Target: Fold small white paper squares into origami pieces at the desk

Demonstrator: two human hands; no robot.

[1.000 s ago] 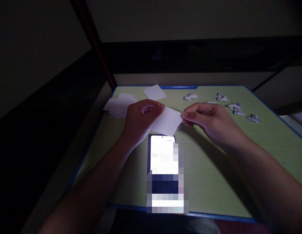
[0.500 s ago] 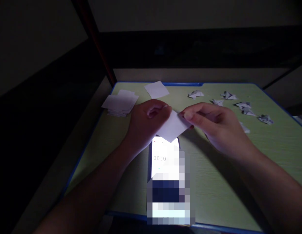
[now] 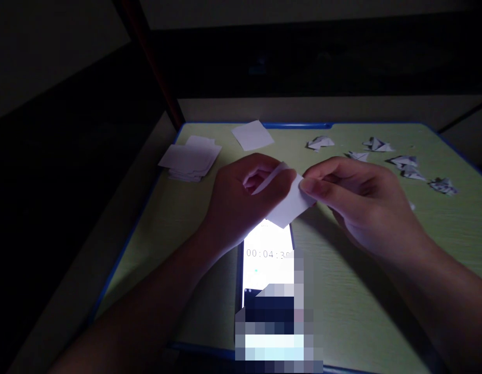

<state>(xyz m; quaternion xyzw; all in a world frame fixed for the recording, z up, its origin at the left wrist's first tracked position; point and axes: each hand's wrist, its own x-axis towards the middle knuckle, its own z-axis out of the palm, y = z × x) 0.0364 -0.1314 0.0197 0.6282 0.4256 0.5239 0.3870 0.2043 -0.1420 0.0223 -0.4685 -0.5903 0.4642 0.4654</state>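
Note:
A small white paper square (image 3: 288,208) hangs between both hands above a lit phone (image 3: 267,259). My left hand (image 3: 241,200) pinches the sheet's left edge, which curls up over the fingers. My right hand (image 3: 353,200) pinches the right corner between thumb and forefinger. The phone lies flat on the green table (image 3: 178,218), and its screen shows a timer.
A stack of white paper squares (image 3: 189,160) lies at the table's far left, with a single sheet (image 3: 252,135) behind the hands. Several folded paper pieces (image 3: 404,165) are scattered at the far right. The table has a blue rim (image 3: 295,125). The room around it is dark.
The hands have drawn closer together. The paper, flat a second ago, now bends, with its left edge lifted and curling over. The view has tilted slightly downward.

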